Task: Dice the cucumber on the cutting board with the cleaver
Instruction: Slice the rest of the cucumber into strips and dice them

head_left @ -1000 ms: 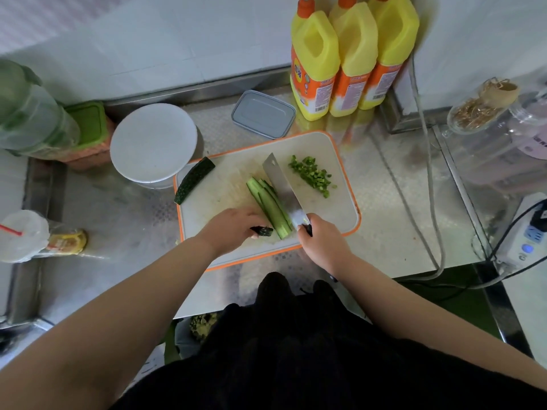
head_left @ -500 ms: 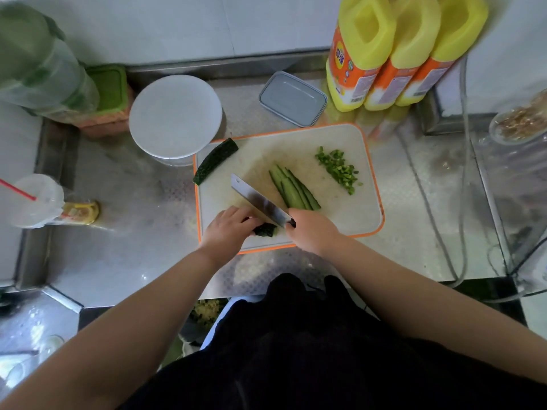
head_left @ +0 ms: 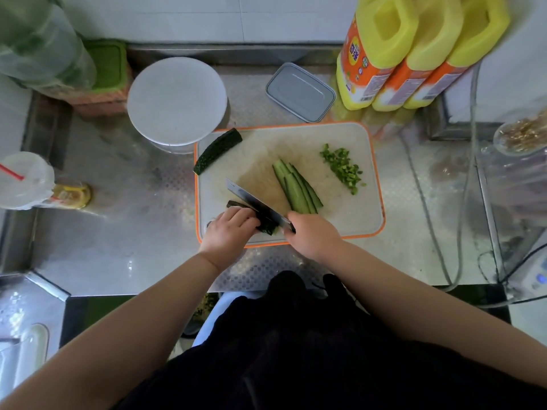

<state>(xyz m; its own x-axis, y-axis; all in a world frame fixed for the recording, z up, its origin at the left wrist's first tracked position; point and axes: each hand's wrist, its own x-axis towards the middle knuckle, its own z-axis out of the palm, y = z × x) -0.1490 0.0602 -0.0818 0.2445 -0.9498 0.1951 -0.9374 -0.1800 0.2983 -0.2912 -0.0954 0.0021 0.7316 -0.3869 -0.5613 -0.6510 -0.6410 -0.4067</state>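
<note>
A white cutting board with an orange rim (head_left: pixel 355 134) lies on the steel counter. My right hand (head_left: pixel 310 235) grips the cleaver (head_left: pixel 251 199) by its handle, the blade angled up-left across a dark cucumber piece (head_left: pixel 268 226) at the board's near-left edge. My left hand (head_left: pixel 229 229) holds that piece down with curled fingers. A bunch of long cucumber strips (head_left: pixel 297 190) lies in the board's middle. Diced cucumber (head_left: pixel 343 168) is heaped at the right. Another cucumber piece (head_left: pixel 217 150) rests at the board's far-left corner.
A round white lid (head_left: pixel 176 100) sits behind the board on the left, a grey lidded box (head_left: pixel 300 91) behind its middle. Three yellow bottles (head_left: pixel 414 51) stand at the back right. A cable (head_left: pixel 426 208) runs along the right. A plastic cup (head_left: pixel 23 179) is far left.
The cleaver moved from beside the long strips to the near-left of the board and now lies across the dark piece under my left hand. The strips stay where they were.
</note>
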